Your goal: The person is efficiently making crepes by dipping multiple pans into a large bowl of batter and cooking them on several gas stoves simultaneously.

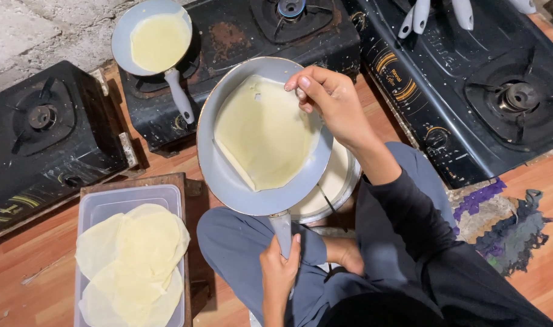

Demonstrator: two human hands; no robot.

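Nearest, the left hand (279, 274) grips the grey pan's (228, 175) smooth handle. In the pan lies a thin, pale crepe (261, 136), folded at one edge; the right hand (328, 100) pinches its far rim. Left, limp crepes fill a clear plastic tub (101, 203). Farther off, a second pan (158, 39) sits on a black stove (240, 36).

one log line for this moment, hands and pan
left hand: holds pan handle | right hand: pinching crepe edge in pan | tray: stacked crepes | second pan: on stove, batter inside

The left hand (281, 271) grips the handle of a grey pan (228, 175) while the right hand (328, 100) pinches the folded crepe's (261, 133) edge.
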